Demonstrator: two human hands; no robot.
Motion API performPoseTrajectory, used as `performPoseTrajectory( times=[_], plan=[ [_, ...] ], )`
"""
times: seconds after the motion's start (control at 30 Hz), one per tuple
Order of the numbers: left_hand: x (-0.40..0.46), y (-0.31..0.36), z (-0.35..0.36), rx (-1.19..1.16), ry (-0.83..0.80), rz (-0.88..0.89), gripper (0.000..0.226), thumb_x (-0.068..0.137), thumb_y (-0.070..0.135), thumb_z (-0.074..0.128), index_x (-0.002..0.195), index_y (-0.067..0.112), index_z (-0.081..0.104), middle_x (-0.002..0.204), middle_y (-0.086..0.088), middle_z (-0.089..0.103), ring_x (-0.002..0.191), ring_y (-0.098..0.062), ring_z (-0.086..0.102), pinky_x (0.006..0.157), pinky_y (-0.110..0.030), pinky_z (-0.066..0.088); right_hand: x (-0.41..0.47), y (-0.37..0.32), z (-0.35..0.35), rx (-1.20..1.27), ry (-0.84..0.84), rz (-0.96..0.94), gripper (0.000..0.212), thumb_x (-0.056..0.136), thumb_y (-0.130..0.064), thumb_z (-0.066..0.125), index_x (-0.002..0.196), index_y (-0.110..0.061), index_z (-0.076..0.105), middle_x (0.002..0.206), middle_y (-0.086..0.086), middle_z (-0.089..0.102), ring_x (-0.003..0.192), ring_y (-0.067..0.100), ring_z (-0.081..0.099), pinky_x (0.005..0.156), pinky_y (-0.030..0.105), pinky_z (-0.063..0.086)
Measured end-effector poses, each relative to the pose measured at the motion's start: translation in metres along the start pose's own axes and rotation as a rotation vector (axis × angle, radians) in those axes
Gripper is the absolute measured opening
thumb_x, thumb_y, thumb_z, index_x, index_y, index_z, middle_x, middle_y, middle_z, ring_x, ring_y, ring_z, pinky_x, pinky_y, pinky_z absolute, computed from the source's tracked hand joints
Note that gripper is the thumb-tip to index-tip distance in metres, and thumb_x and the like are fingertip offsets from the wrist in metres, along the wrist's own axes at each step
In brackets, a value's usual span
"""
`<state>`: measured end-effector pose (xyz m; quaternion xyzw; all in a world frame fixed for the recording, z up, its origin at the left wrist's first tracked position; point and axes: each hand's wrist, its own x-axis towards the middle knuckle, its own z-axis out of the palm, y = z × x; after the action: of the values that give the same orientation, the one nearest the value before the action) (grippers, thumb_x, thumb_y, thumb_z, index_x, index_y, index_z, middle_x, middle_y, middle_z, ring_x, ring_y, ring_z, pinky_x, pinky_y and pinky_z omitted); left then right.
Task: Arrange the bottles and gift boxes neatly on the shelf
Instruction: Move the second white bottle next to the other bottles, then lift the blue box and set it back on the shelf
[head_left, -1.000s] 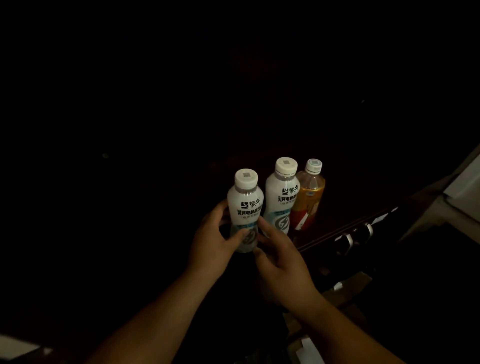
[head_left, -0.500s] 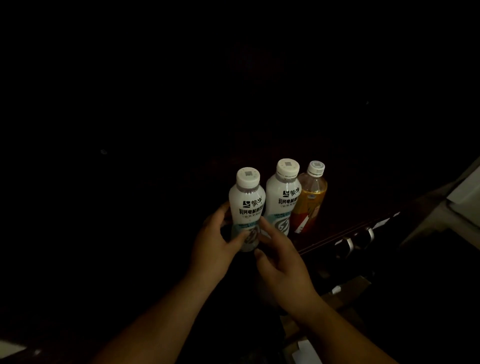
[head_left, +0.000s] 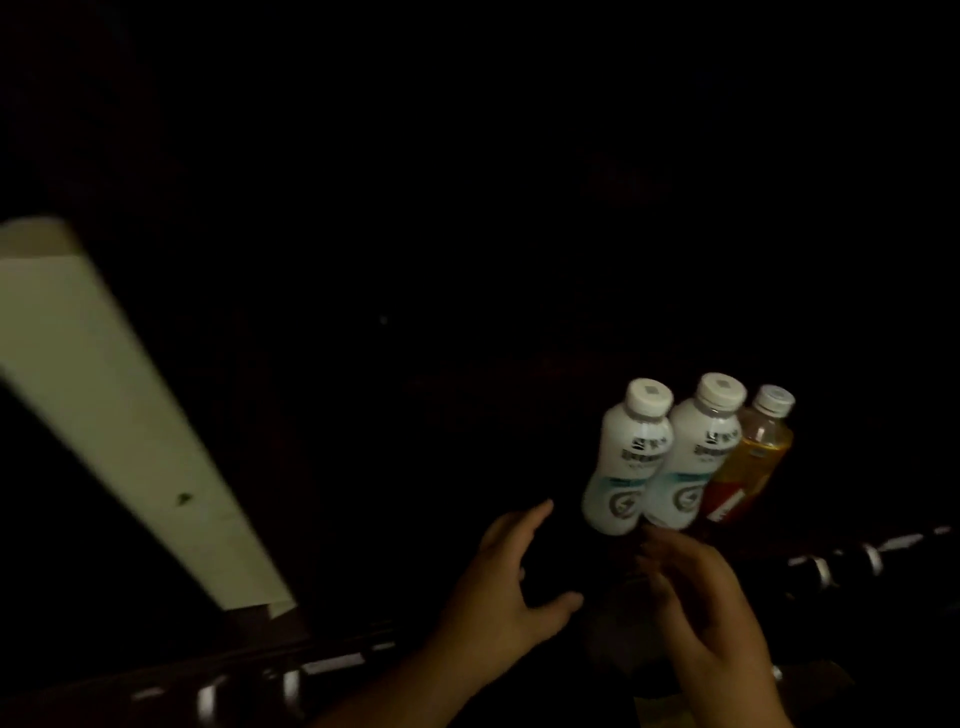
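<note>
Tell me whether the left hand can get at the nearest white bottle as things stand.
Probably yes. The left hand is open, just below and left of the nearest white bottle, with only dark, seemingly bare space between them. The right hand sits off to the other side.

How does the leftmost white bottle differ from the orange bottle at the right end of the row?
The leftmost white bottle is opaque white with a grey-and-teal label; the orange bottle is clear, showing amber liquid above a red label. The white bottle's cap looks wider than the orange bottle's. The white bottle stands nearest the left hand; the orange bottle stands farthest. Both stand upright, white-capped, untouched.
</note>
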<state>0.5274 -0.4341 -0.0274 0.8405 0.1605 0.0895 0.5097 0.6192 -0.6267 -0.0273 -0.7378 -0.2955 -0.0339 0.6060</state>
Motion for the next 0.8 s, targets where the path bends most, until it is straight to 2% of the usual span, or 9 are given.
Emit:
performPoseTrajectory(
  times=[0.1, 0.2, 0.3, 0.43, 0.53, 0.63, 0.8],
  plan=[
    [-0.034, 0.005, -0.048, 0.052, -0.042, 0.04, 0.095, 0.074, 0.06, 0.075, 0.148, 0.069, 0.017, 0.161, 0.026, 0.021, 0.144, 0.003, 0.031, 0.121, -0.033, 0.035, -0.008, -0.033, 0.022, -0.05, -0.082, -0.058, 0.047, 0.083, -0.012, 0.063, 0.119, -0.041, 0.067, 0.115, -0.01, 0.07, 0.104, 0.005, 0.071, 0.09, 0.012, 0.052],
    [-0.075, 0.011, -0.094, 0.042, 0.047, 0.107, 0.094, 0.076, 0.064, 0.073, 0.151, 0.064, 0.016, 0.161, 0.027, 0.021, 0.145, 0.006, 0.029, 0.121, -0.034, 0.034, -0.021, -0.073, 0.061, -0.043, -0.198, -0.119, 0.049, 0.084, -0.011, 0.065, 0.122, -0.042, 0.066, 0.118, -0.016, 0.07, 0.108, 0.0, 0.069, 0.09, 0.009, 0.05],
    [-0.124, 0.005, -0.132, 0.04, 0.12, 0.173, 0.09, 0.077, 0.067, 0.071, 0.15, 0.064, 0.019, 0.156, 0.033, 0.026, 0.141, 0.015, 0.03, 0.119, -0.03, 0.037, -0.04, -0.111, 0.109, -0.047, -0.303, -0.18, 0.057, 0.085, 0.008, 0.069, 0.121, -0.036, 0.07, 0.118, -0.013, 0.071, 0.11, 0.0, 0.068, 0.091, 0.008, 0.05],
    [-0.222, -0.029, -0.209, 0.064, 0.195, 0.199, 0.086, 0.077, 0.065, 0.074, 0.148, 0.066, 0.026, 0.15, 0.038, 0.031, 0.137, 0.016, 0.037, 0.115, -0.027, 0.042, -0.088, -0.176, 0.196, -0.039, -0.41, -0.258, 0.055, 0.084, 0.015, 0.069, 0.121, -0.027, 0.067, 0.12, 0.004, 0.07, 0.11, -0.003, 0.066, 0.091, 0.004, 0.048],
    [-0.305, -0.063, -0.283, 0.121, 0.263, 0.157, 0.087, 0.076, 0.068, 0.073, 0.148, 0.067, 0.023, 0.151, 0.041, 0.028, 0.138, 0.019, 0.032, 0.116, -0.024, 0.039, -0.135, -0.219, 0.27, 0.023, -0.47, -0.284, 0.051, 0.085, 0.016, 0.066, 0.121, -0.021, 0.068, 0.118, 0.01, 0.071, 0.108, -0.001, 0.069, 0.089, 0.007, 0.05],
    [-0.377, -0.089, -0.355, 0.14, 0.334, 0.101, 0.088, 0.076, 0.074, 0.071, 0.148, 0.068, 0.021, 0.151, 0.043, 0.027, 0.14, 0.018, 0.03, 0.118, -0.027, 0.037, -0.173, -0.257, 0.338, 0.119, -0.533, -0.25, 0.05, 0.089, 0.014, 0.063, 0.121, -0.025, 0.065, 0.123, 0.013, 0.07, 0.11, 0.002, 0.069, 0.089, 0.01, 0.052],
    [-0.473, -0.125, -0.457, 0.126, 0.471, -0.003, 0.088, 0.072, 0.079, 0.071, 0.143, 0.075, 0.019, 0.151, 0.044, 0.027, 0.138, 0.021, 0.03, 0.118, -0.028, 0.036, -0.22, -0.321, 0.442, 0.187, -0.621, -0.204, 0.047, 0.095, -0.004, 0.065, 0.124, -0.041, 0.062, 0.133, -0.006, 0.065, 0.117, -0.004, 0.063, 0.09, 0.006, 0.051]
  ],
)
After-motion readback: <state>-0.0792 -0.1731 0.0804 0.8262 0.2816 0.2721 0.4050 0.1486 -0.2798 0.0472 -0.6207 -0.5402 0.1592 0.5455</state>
